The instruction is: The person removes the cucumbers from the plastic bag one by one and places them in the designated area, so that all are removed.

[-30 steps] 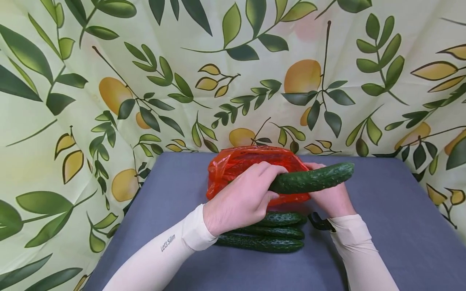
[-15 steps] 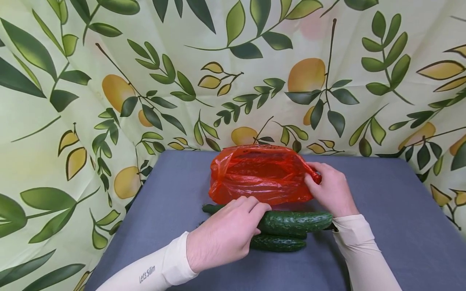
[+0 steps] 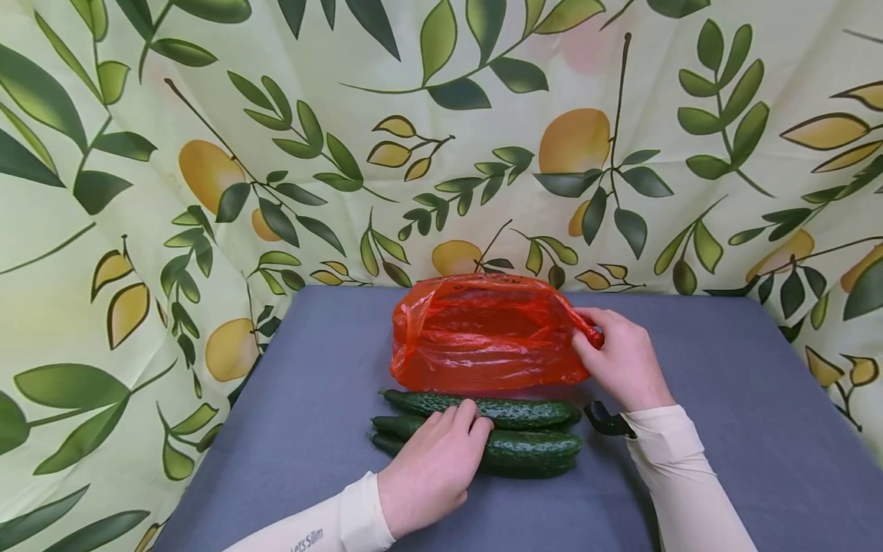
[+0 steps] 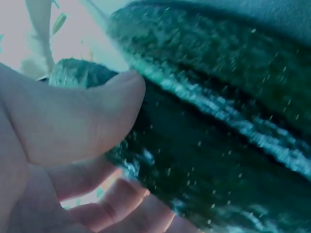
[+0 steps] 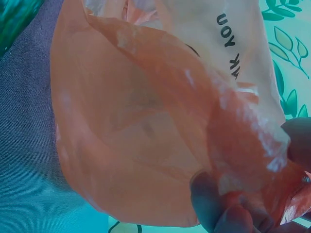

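Observation:
In the head view, dark green bumpy cucumbers lie side by side in front of a red plastic bag. My left hand (image 3: 438, 468) grips the middle cucumber (image 3: 531, 442), covering part of it. The left wrist view has my thumb (image 4: 112, 104) across one side of this cucumber (image 4: 170, 141) and my fingers curled along the other, with another cucumber (image 4: 214, 53) right alongside. The far cucumber (image 3: 483, 409) lies close to the bag. Pinched in my right hand (image 3: 624, 360) is the right edge of the red bag (image 3: 483, 360), whose mouth gapes toward me.
A grey cloth covers the table (image 3: 303, 368). Behind it hangs a curtain (image 3: 331, 245) printed with leaves and fruit. A black strap (image 3: 607, 420) is at my right wrist, just right of the cucumbers.
My left hand has brought a cucumber from in front of the bag's mouth down toward me, into the row on the table. The right hand keeps its hold on the bag's edge.

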A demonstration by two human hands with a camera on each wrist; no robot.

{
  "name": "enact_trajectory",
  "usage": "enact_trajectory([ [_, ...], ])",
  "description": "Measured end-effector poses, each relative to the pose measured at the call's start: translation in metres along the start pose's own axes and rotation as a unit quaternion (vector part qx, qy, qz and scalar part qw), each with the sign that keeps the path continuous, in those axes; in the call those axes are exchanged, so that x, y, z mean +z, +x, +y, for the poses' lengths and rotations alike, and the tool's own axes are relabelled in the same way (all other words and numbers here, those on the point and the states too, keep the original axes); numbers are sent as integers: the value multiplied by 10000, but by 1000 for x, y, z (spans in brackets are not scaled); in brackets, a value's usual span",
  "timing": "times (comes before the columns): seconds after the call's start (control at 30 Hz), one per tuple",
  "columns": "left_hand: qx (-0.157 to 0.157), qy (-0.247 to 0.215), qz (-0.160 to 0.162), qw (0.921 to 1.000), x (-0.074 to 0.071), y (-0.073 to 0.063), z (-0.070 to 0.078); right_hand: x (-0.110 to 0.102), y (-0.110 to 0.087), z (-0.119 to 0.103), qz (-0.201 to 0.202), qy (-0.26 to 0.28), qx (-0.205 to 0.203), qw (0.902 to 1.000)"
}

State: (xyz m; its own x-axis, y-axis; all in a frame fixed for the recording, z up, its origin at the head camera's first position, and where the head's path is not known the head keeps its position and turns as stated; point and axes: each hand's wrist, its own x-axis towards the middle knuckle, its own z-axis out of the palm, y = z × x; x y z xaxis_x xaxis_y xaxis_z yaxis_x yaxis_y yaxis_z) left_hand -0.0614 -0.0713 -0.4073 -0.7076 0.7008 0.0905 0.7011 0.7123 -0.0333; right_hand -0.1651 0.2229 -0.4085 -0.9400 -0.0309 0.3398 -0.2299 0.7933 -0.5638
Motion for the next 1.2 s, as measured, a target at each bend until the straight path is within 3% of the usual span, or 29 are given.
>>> enact_trajectory([
  [0.27,-274,506,413,9975,18,1,8,-2,0,-1,-7,-7,6,10000],
  [0.63,-338,515,395,9973,29,-1,12,-1,0,0,-42,8,3,10000],
  [0.9,-575,90,627,9963,28,3,8,-3,-1,3,-140,-10,61,9999],
  [1.2,-503,-410,843,9943,29,3,5,-13,-4,5,-106,-55,81,9999],
])
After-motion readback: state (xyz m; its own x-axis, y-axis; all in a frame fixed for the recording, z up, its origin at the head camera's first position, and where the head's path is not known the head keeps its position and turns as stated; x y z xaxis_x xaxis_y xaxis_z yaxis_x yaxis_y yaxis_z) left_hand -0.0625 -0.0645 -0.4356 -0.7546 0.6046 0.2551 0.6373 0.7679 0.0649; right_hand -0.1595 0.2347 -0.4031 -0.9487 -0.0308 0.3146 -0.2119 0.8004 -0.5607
